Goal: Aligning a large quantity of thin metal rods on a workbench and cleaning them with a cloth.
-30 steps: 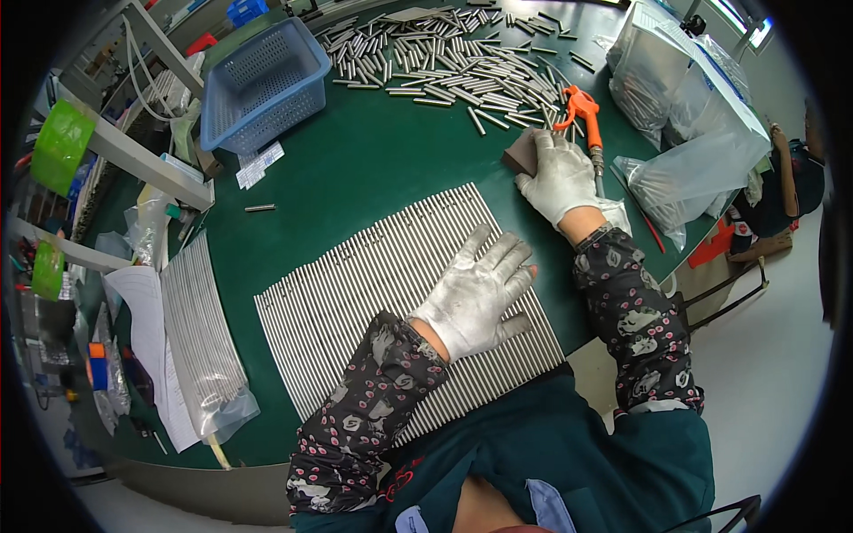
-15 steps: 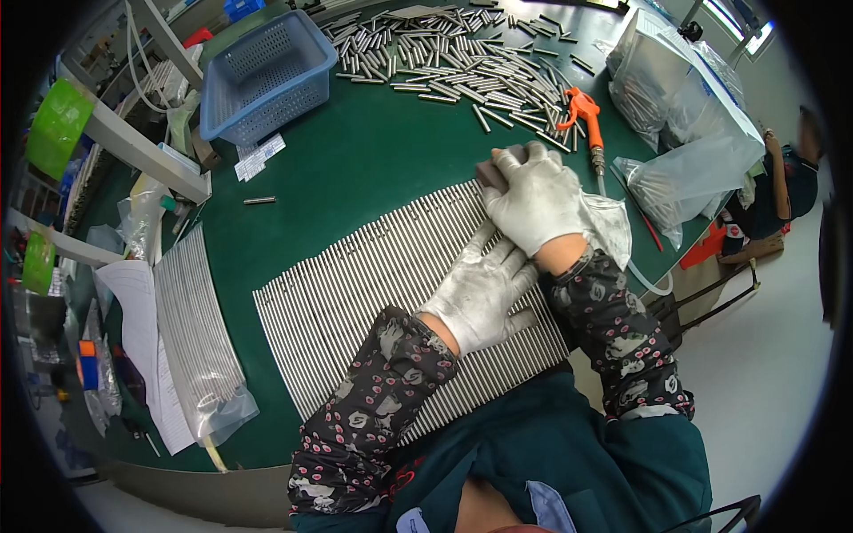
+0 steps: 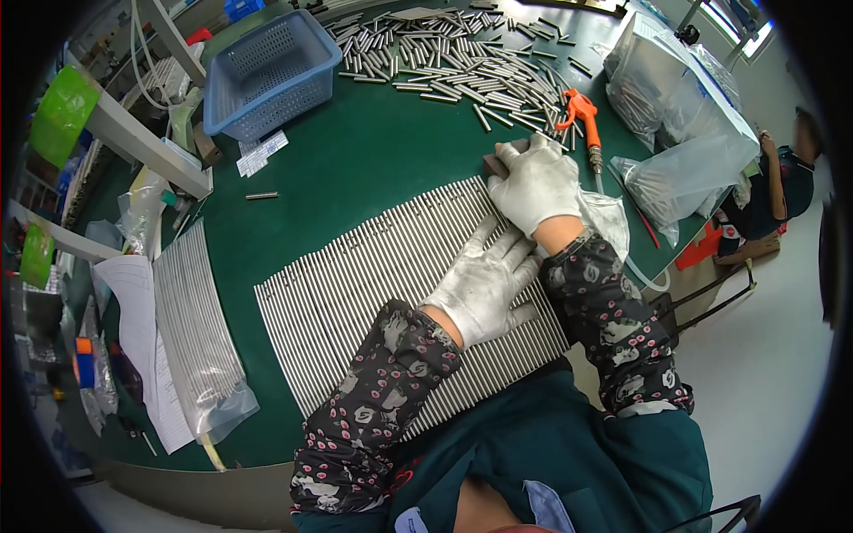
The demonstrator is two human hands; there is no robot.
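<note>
Many slim metal rods point(image 3: 355, 302) lie side by side in a wide flat sheet on the green table in front of me. My left hand point(image 3: 484, 284), in a white glove, rests flat on the rods with its fingers spread. Also gloved, my right hand point(image 3: 540, 186) is closed around a brownish-grey block point(image 3: 494, 165) at the far right corner of the sheet. Most of the block is hidden under that hand. A white cloth point(image 3: 606, 222) lies just right of it.
Short metal pins point(image 3: 462, 67) are heaped at the back, near an orange air gun point(image 3: 585, 120). A blue basket point(image 3: 271, 75) stands far left. Bagged rods point(image 3: 200, 311) lie left beside papers point(image 3: 133, 320); plastic bags point(image 3: 680, 173) sit right. A co-worker point(image 3: 782, 186) is beyond.
My right hand has shifted slightly away from me along with the block. The left hand stays flat in nearly the same place on the rods.
</note>
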